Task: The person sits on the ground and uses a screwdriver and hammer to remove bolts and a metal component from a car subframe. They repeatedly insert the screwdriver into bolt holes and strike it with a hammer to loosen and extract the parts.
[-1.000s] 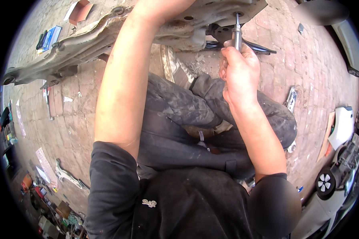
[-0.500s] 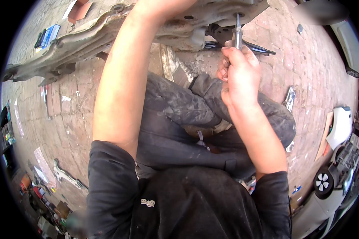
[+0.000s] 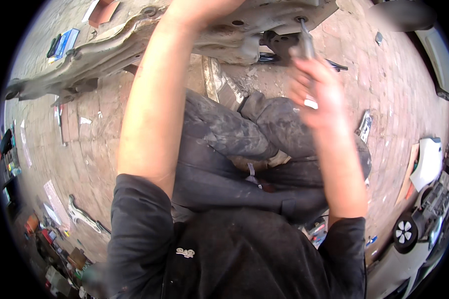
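Note:
A long, rusty grey metal car frame part (image 3: 219, 37) stretches across the upper view. My left arm reaches over it, and my left hand (image 3: 207, 9) is cut off by the top edge, so its fingers are hidden. At the part's right end, my right hand (image 3: 320, 87) is closed round a slim screwdriver-like tool (image 3: 307, 44). The tool's thin metal shaft tilts up to a round hole (image 3: 301, 20) in the part, its tip at the hole. Motion blurs this hand, and a white bit (image 3: 311, 103) shows by its lower fingers.
My bent legs (image 3: 234, 132) and a worn shoe (image 3: 228, 92) lie below the part on brick paving. Black metal pieces (image 3: 279, 45) sit behind the tool. A control arm (image 3: 85, 214) lies at left near cluttered tools (image 3: 50, 244). Cars (image 3: 409, 244) stand at right.
My right hand has swung right and slightly down, tilting the tool while its tip stays at the hole. My left arm has hardly moved.

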Tool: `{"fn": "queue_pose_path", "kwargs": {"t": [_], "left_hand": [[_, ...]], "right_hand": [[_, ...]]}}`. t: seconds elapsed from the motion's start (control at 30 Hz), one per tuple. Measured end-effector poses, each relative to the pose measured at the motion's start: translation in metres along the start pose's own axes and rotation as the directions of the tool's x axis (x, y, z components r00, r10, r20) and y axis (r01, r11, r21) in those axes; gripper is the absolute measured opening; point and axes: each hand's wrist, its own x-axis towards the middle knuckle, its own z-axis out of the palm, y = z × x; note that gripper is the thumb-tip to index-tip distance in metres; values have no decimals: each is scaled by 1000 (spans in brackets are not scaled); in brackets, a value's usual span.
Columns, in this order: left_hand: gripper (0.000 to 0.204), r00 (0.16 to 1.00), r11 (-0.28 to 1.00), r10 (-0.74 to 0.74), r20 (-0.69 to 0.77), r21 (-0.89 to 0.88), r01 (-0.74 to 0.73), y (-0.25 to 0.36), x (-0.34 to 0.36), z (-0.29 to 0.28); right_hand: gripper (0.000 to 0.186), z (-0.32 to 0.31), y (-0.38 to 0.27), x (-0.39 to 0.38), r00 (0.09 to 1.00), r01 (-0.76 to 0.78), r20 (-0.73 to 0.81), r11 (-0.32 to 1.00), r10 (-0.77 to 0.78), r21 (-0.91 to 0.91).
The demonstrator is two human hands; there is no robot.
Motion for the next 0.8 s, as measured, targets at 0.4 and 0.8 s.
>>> {"fn": "queue_pose_path", "kwargs": {"t": [0.4,0.8], "left_hand": [[39,999,999,5,35,-50,-4,-5,-1,-5],[37,989,981,-145,1,132,144,8,-8,-1]], "right_hand": [[12,2,-14,-16,1000,26,-3,947,-29,-321],[20,17,8,-15,994,-40,-106,994,29,-104]]}}
